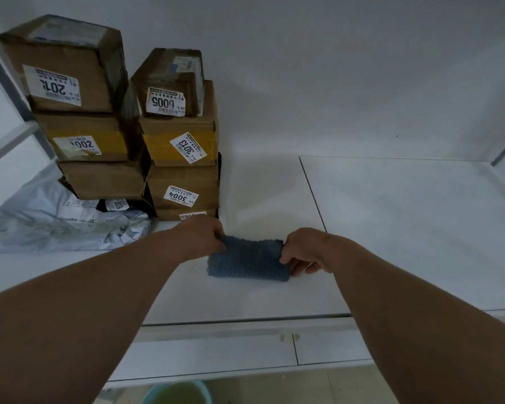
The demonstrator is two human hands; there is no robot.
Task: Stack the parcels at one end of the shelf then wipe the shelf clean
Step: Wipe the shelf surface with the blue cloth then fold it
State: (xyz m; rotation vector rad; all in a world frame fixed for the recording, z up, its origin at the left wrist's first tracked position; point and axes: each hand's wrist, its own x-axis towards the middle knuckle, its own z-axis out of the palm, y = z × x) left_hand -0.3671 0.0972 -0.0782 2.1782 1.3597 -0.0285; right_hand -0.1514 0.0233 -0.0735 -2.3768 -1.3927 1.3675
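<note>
At the far left of the white shelf (391,228) lies a crumpled grey plastic mailing bag (56,225), flat on the shelf board, with a dark bag (120,204) bearing a white label partly tucked under the boxes beside it. What is inside either bag cannot be told.

Just right of the grey bag stand two stacks of brown cardboard parcels, all taped shut, so their contents are hidden. The left stack (82,112) has three boxes; the top one carries a label starting 201, the middle one a label reading 2002 over yellow tape. The right stack (181,141) touches it and is built of a small top box labelled 6005, a box with yellow tape labelled 3013, a box labelled 3004, and a thin one at the bottom whose label is half hidden by a hand.

In front of the right stack, the left hand (201,237) pinches the left end of a folded blue cloth (248,259), fingers curled round its edge. The cloth lies on the shelf near the front. The right hand (306,252) pinches the cloth's right end between thumb and curled fingers.

Below the shelf's front edge, the rim of a pale green bucket (177,392) shows; it seems to hold a yellowish liquid, though that is not plain.
</note>
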